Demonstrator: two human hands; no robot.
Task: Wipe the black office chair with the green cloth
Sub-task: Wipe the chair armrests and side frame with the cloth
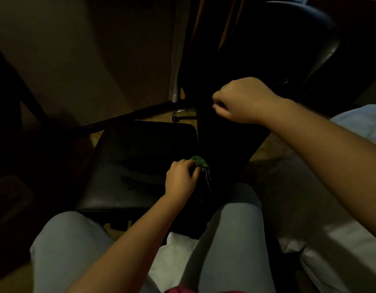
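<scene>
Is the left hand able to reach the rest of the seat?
Probably yes: the left hand holds the green cloth on the seat, and nothing on the seat blocks it.

Dim, heavy shadows, soft blur, wide-angle bending at edges

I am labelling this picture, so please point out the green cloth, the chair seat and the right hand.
green cloth (198, 160): head view, the bunched green part that shows.
chair seat (136, 157): head view, the cushion's bare middle.
right hand (241, 100): head view, the back of the hand.
</scene>
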